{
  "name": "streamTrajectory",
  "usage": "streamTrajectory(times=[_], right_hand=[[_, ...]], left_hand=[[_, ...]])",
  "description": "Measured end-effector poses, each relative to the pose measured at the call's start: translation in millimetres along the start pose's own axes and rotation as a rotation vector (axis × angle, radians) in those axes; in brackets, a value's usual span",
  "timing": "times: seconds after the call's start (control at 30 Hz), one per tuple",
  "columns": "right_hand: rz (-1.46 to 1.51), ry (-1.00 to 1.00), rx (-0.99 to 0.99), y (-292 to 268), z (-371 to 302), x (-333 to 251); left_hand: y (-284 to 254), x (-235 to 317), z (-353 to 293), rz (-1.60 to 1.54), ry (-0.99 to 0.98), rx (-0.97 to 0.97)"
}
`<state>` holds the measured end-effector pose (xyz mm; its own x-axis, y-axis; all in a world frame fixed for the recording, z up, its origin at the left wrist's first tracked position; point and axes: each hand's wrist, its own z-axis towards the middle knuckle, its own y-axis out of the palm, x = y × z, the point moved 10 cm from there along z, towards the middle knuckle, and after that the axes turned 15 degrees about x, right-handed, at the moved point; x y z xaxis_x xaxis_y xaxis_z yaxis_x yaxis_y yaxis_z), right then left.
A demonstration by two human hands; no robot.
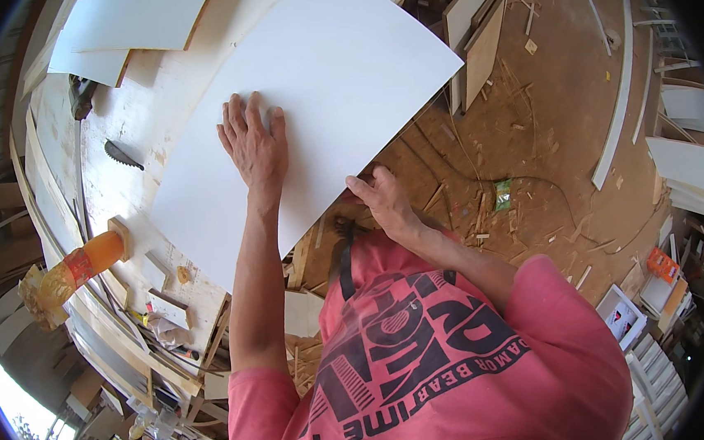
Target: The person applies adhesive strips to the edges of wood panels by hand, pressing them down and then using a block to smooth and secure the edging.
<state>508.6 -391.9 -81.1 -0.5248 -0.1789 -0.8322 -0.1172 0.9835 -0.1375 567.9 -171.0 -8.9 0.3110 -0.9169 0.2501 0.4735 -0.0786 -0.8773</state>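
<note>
A large white board (340, 72) lies across the workbench, its right edge jutting out over the floor. My left hand (256, 145) rests flat on its upper face, fingers stretched and a little apart. At the board's near right edge is my right hand (385, 201), thumb against the edge and the other fingers curled and partly hidden below it. A dark toothed blade (123, 154) lies on the bench left of the board. Farther left is an orange bottle (91, 261) with crusted yellowish matter at one end.
More white panels (134, 22) are stacked at the far left of the bench (133, 113). Wood scraps, a dark cable (522, 178) and a green packet (503, 195) lie on the brown floor (557, 96). Boards (482, 36) lean beyond the right edge. A long white strip (619, 100) lies at right.
</note>
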Motion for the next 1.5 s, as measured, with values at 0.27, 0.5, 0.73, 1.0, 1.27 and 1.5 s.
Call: streamTrajectory(times=[0.27,0.5,0.73,1.0,1.27,1.5], right_hand=[[0.117,0.046,-0.004,0.6,-2.9,2.3],[0.12,0.042,0.071,-24.5,4.0,19.9],[0.442,-0.073,0.285,-117.4,79.2,-31.8],[0.506,-0.06,0.34,-122.3,103.9,-24.1],[0.488,-0.073,0.313,-116.8,115.4,-29.3],[0.405,-0.028,0.236,-115.9,126.8,-8.5]], left_hand=[[-0.3,4.4,1.6,0.01,0.005,-0.001],[0.5,9.7,2.8,-0.026,0.011,-0.013],[-1.2,12.3,2.1,-0.044,0.042,0.016],[-4.5,12.8,2.0,-0.023,0.061,0.01],[0.2,12.6,2.5,-0.038,0.064,0.003],[0.1,12.9,2.2,-0.05,0.073,-0.001]])
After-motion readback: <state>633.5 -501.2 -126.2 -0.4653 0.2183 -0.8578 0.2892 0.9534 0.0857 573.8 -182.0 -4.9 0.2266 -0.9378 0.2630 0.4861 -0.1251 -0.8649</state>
